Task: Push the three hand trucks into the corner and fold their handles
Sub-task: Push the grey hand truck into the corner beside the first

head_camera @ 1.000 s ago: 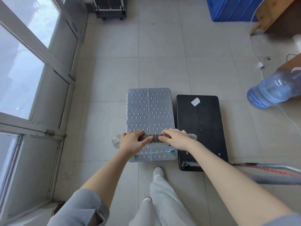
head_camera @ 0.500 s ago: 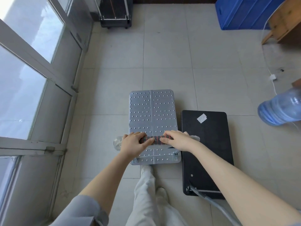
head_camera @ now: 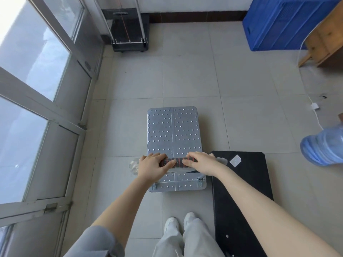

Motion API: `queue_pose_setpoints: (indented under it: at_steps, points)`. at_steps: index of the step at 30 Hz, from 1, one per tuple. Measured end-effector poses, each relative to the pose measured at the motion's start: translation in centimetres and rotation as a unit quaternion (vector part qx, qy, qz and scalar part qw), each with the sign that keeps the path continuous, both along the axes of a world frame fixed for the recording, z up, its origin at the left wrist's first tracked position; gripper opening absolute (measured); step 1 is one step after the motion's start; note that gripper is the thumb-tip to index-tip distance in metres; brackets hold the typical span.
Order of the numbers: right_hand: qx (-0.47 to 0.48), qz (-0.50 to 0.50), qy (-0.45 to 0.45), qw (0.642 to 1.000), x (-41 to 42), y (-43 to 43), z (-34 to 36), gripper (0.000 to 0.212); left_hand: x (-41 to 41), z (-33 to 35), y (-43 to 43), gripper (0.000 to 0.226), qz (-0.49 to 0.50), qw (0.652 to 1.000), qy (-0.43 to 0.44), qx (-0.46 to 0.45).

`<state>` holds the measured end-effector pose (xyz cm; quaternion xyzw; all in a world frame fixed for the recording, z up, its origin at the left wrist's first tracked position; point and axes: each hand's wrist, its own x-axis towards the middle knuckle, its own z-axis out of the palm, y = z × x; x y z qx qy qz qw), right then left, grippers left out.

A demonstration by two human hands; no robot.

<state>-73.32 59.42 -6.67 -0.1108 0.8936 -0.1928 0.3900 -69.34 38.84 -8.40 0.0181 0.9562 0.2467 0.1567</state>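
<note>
A silver studded hand truck [head_camera: 173, 130] stands on the tiled floor in front of me, its handle upright. My left hand [head_camera: 152, 166] and my right hand [head_camera: 201, 162] both grip its black handle bar [head_camera: 178, 162], which is wound with red cord. A black hand truck [head_camera: 241, 191] lies flat just to the right, behind the silver one. A third black hand truck [head_camera: 130, 39] stands in the far left corner by the window, its metal handle upright.
A glass window wall [head_camera: 37, 108] runs along the left. A blue crate [head_camera: 278, 25] and a wooden piece of furniture [head_camera: 324, 39] stand at the back right. A blue water jug [head_camera: 324, 148] and a white cable [head_camera: 313, 106] lie at the right. My feet [head_camera: 181, 222] are below the silver truck.
The silver hand truck has rolled forward toward the far corner, passing ahead of the black one. Both hands stayed on its handle. The corner truck has come closer into view.
</note>
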Motion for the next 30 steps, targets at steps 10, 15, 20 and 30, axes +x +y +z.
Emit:
queue_pose_setpoints:
  at_steps: [10, 15, 20, 30]
  points:
    - [-0.001, 0.01, -0.006, 1.0, -13.8, -1.3, 0.4, 0.048, -13.3, 0.1, -1.1, 0.061, 0.018, 1.0, 0.016, -0.013]
    - [0.005, 0.016, -0.014, 1.0, -20.3, -2.0, 0.1, 0.049, -19.6, 0.1, -1.7, 0.059, 0.024, 0.999, 0.017, -0.014]
    - [0.024, 0.018, -0.02, 0.999, -26.4, -3.0, 0.0, 0.046, -25.8, 0.2, -2.5, 0.059, 0.017, 0.999, 0.012, -0.024]
    - [0.033, -0.003, -0.022, 0.999, -39.0, -5.6, 0.2, 0.044, -39.1, -0.2, -5.3, 0.066, -0.004, 1.0, 0.019, -0.021]
